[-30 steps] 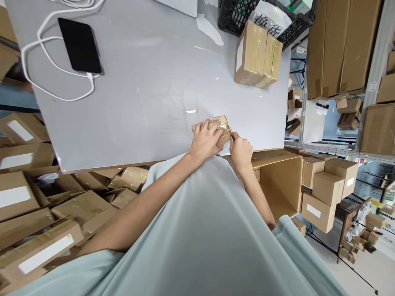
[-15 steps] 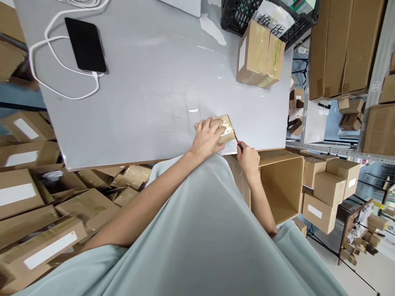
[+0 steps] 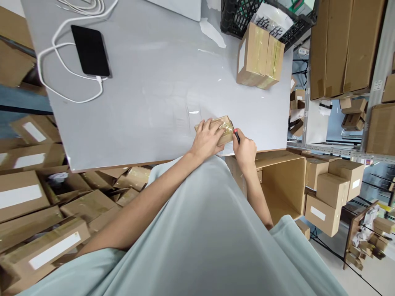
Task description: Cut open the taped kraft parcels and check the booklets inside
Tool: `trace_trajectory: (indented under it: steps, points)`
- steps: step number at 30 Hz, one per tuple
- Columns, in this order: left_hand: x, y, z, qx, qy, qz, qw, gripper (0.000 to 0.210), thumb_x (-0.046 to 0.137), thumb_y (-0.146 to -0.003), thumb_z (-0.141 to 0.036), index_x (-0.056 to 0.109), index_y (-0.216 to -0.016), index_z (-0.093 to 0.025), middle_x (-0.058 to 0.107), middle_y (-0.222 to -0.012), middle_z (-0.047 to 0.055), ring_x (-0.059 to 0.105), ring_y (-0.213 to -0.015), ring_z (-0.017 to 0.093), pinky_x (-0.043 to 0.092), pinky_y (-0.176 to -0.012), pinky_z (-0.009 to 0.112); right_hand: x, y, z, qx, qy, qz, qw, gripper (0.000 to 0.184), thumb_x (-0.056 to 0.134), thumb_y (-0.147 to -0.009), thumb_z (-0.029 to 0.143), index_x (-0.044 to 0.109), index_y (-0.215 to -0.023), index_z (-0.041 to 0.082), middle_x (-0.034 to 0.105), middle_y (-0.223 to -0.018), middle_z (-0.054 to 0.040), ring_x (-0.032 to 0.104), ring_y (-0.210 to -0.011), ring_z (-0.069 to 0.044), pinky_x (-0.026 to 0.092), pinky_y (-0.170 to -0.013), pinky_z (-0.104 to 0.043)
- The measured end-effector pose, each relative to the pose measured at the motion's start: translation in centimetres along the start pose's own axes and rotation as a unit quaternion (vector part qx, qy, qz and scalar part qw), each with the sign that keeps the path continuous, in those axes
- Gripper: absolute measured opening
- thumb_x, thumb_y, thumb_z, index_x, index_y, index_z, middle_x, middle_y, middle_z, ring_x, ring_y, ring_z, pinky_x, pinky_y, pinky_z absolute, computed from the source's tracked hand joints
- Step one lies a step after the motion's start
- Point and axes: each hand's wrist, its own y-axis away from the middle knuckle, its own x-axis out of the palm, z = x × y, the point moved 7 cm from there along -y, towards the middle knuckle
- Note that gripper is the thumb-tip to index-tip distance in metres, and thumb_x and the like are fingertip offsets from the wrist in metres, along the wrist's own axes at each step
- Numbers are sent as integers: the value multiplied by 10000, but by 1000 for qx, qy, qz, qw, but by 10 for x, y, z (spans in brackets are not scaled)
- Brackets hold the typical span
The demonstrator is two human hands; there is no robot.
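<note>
A small taped cardboard box (image 3: pixel 228 137) lies near the front edge of the table. Over its left part, my left hand (image 3: pixel 207 135) grips it, fingers across the top. Clear tape shines on the face beside those fingers. My right hand (image 3: pixel 246 150) is closed around a slim tool (image 3: pixel 236 135) with a black and red handle and a thin metal tip. That tip is at the box's right end; whether it touches the cardboard I cannot tell. Part of the box is hidden under my left hand.
On the grey table (image 3: pixel 138 102) lie a black phone (image 3: pixel 91 50) with a white cable and two taped boxes (image 3: pixel 259 55) by a black crate (image 3: pixel 236 18). Several cartons (image 3: pixel 89 205) fill the lower left. An open carton (image 3: pixel 282 185) stands right of me.
My right hand has moved up and slightly left with the tool, closer to the box's right end. The left hand and the box stay almost in place. The view has shifted slightly.
</note>
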Motion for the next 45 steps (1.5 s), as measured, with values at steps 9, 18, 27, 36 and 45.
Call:
trace_trajectory:
  steps: [9, 18, 27, 36, 45]
  points:
    - [0, 0, 1, 1, 2, -6, 1000, 685, 803, -817, -251, 715, -1496, -265, 570, -1691, 131, 396, -1627, 509, 279, -1351, 727, 23, -13, -4, 31, 19, 15, 999, 447, 346, -1224, 383, 601, -1570, 259, 842, -1193, -131, 804, -1094, -281, 552, -941, -350]
    - [0, 0, 11, 10, 1, 2, 1000, 688, 852, -815, -279, 705, -1487, -267, 546, -1706, 133, 376, -1645, 512, 239, -1372, 743, 8, 25, -23, 42, 4, 60, 997, 334, 485, -1182, 330, 729, -1396, 254, 848, -1149, -136, 804, -1098, -300, 558, -920, -356]
    - [-36, 49, 60, -44, 33, 46, 997, 1244, 884, -829, -398, 152, -1814, -196, 322, -1834, 215, 250, -1729, 460, 152, -1421, 685, 76, -39, -62, 30, -385, -27, 922, 529, 445, -1124, 626, 733, -990, 203, 833, -882, -75, 760, -613, -191, 559, -662, -277]
    - [-66, 133, 133, -164, -20, 56, 985, 1312, 908, -751, -342, 161, -1813, -158, 337, -1828, 220, 164, -1746, 488, 196, -1420, 643, 155, -82, 1, 32, -517, 109, 848, 468, 619, -1030, 672, 602, -836, 246, 650, -521, 6, 727, -536, -219, 516, -501, -264]
    - [-7, 114, 185, -188, 72, 16, 979, 1304, 979, -696, -383, 289, -1785, -185, 374, -1806, 225, 278, -1706, 490, 277, -1388, 630, 110, -65, -13, -24, -396, 37, 917, 498, 562, -1021, 720, 650, -906, 243, 626, -519, 19, 748, -560, -250, 537, -570, -298]
